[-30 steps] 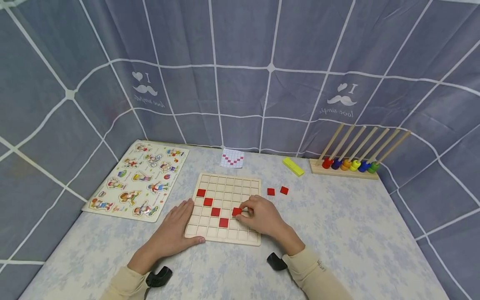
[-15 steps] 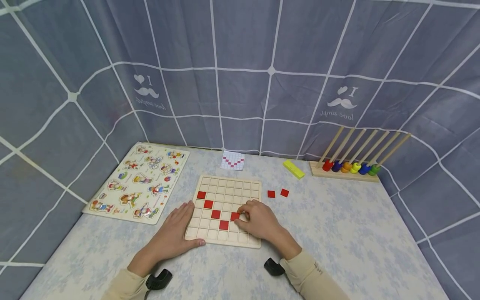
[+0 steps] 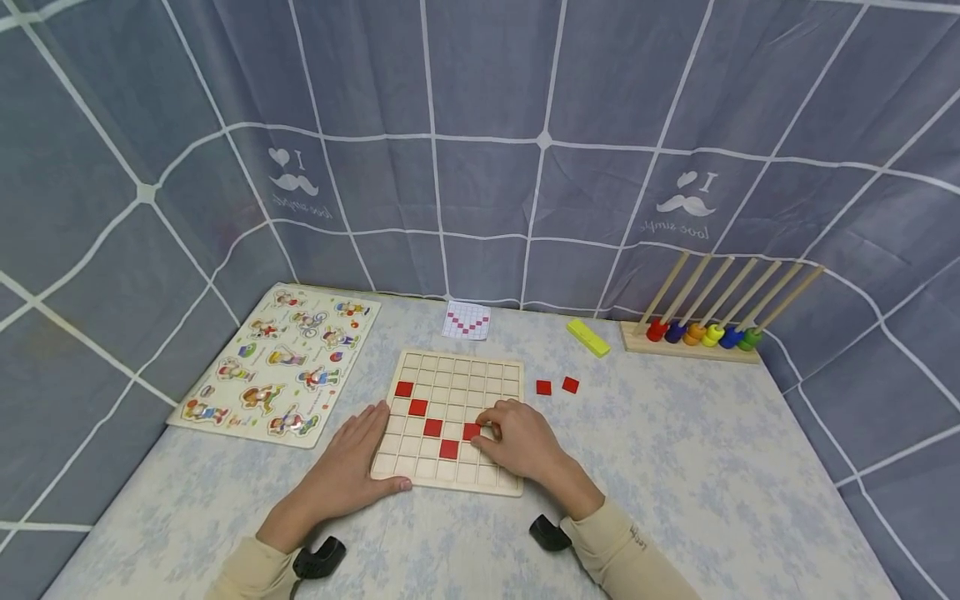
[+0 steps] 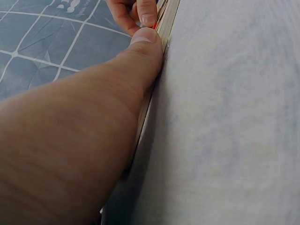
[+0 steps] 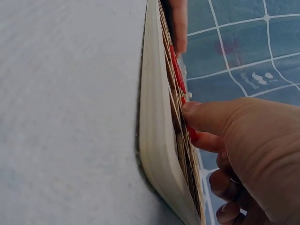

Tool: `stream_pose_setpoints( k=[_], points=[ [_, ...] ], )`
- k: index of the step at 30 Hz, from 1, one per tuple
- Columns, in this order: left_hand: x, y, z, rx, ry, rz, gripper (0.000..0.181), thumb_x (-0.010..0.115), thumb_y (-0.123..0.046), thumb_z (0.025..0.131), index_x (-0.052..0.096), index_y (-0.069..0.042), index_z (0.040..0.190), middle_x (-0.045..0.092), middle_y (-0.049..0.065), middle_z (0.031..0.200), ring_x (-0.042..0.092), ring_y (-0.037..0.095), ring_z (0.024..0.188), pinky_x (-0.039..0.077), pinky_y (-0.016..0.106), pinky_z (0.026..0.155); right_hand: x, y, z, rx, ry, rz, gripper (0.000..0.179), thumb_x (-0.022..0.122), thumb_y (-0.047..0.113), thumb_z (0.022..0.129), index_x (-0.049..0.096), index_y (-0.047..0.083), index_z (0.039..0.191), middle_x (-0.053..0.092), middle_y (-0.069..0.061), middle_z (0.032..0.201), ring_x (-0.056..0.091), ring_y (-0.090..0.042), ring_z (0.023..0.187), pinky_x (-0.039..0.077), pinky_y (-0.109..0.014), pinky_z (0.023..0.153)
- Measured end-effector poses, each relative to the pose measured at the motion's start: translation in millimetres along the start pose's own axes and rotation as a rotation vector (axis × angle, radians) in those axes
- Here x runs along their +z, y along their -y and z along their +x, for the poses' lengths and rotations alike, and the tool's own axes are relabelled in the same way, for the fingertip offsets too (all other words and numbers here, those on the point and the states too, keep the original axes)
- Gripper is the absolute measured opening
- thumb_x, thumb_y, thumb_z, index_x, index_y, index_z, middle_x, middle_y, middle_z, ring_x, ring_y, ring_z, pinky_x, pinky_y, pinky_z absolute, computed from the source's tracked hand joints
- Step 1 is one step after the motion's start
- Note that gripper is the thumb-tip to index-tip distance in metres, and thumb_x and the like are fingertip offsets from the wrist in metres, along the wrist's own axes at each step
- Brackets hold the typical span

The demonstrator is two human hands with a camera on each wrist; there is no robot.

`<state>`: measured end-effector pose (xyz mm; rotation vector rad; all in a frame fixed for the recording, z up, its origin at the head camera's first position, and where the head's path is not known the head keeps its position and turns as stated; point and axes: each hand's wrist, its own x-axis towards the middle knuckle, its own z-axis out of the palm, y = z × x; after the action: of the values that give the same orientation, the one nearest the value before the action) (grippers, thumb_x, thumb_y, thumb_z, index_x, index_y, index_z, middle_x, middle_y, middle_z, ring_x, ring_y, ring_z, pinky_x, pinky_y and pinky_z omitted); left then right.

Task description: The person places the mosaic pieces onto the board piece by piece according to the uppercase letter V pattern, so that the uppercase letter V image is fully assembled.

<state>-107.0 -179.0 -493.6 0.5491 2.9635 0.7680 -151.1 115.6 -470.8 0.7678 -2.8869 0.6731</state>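
A wooden grid board (image 3: 457,382) lies flat on the table, with several red square tiles in its cells stepping down from upper left. My left hand (image 3: 341,467) rests along the board's left edge, fingers straight and thumb at the near left corner. Thumb and index finger of my right hand (image 3: 521,437) pinch a red square tile (image 3: 470,432) at a cell, one row up and right of the lowest tile (image 3: 448,450). In the right wrist view, that red tile (image 5: 191,132) shows between thumb and finger at the board's surface; its far part is hidden.
Two loose red tiles (image 3: 543,387) lie right of the board. Behind it is a paper pattern card (image 3: 466,321), with a yellow block (image 3: 588,337) to the right. A picture puzzle board (image 3: 281,367) lies left; a bead rack (image 3: 690,350) stands back right.
My right hand has moved slightly left and nearer with the red tile, bringing it down into the cell beside the lowest tile. The left hand stays at the board's edge.
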Motion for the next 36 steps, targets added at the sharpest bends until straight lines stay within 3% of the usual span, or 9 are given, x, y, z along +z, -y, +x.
stream_pose_setpoints(
  k=[11, 21, 27, 31, 36],
  points=[
    [-0.1, 3.3, -6.8, -0.018, 0.007, -0.003, 0.123, 0.074, -0.071, 0.077, 0.023, 0.004, 0.160, 0.025, 0.020, 0.168, 0.024, 0.042, 0.155, 0.021, 0.059, 0.124, 5, 6, -1.4, 0.026, 0.031, 0.053, 0.021, 0.079, 0.033, 0.089, 0.080, 0.017, 0.103, 0.047, 0.012, 0.064, 0.043, -0.004, 0.064, 0.038, -0.019, 0.061],
    [-0.6, 1.8, 1.2, 0.000, 0.012, -0.002, 0.122, 0.074, -0.070, 0.078, 0.022, 0.004, 0.161, 0.024, 0.020, 0.168, 0.023, 0.041, 0.156, 0.020, 0.058, 0.124, 3, 3, 1.7, -0.014, -0.012, 0.054, 0.018, 0.081, 0.030, 0.088, 0.082, 0.015, 0.099, 0.050, 0.012, 0.064, 0.043, -0.002, 0.062, 0.039, -0.018, 0.060],
    [3.0, 3.2, -1.6, -0.006, 0.010, -0.008, 0.122, 0.075, -0.069, 0.078, 0.021, 0.003, 0.161, 0.023, 0.020, 0.169, 0.022, 0.040, 0.156, 0.020, 0.057, 0.125, 1, -1, 2.0, 0.010, 0.054, 0.102, 0.030, 0.082, 0.033, 0.087, 0.080, 0.015, 0.112, 0.050, 0.012, 0.067, 0.043, -0.002, 0.064, 0.039, -0.018, 0.062],
    [2.8, 3.7, -1.7, -0.011, 0.018, -0.009, 0.123, 0.074, -0.071, 0.078, 0.021, 0.004, 0.161, 0.023, 0.020, 0.169, 0.022, 0.041, 0.156, 0.020, 0.058, 0.125, -15, -20, 4.1, 0.072, 0.062, 0.200, 0.045, 0.085, 0.031, 0.084, 0.074, 0.012, 0.124, 0.049, 0.007, 0.073, 0.042, -0.005, 0.065, 0.037, -0.020, 0.060],
    [2.2, 3.7, 0.4, -0.004, 0.013, -0.011, 0.123, 0.073, -0.071, 0.078, 0.021, 0.003, 0.161, 0.023, 0.020, 0.169, 0.022, 0.041, 0.156, 0.020, 0.059, 0.124, -41, -71, 0.0, 0.193, -0.085, 0.210, 0.046, 0.086, 0.025, 0.084, 0.073, 0.007, 0.125, 0.054, 0.002, 0.077, 0.045, -0.010, 0.068, 0.040, -0.024, 0.063]
  ],
)
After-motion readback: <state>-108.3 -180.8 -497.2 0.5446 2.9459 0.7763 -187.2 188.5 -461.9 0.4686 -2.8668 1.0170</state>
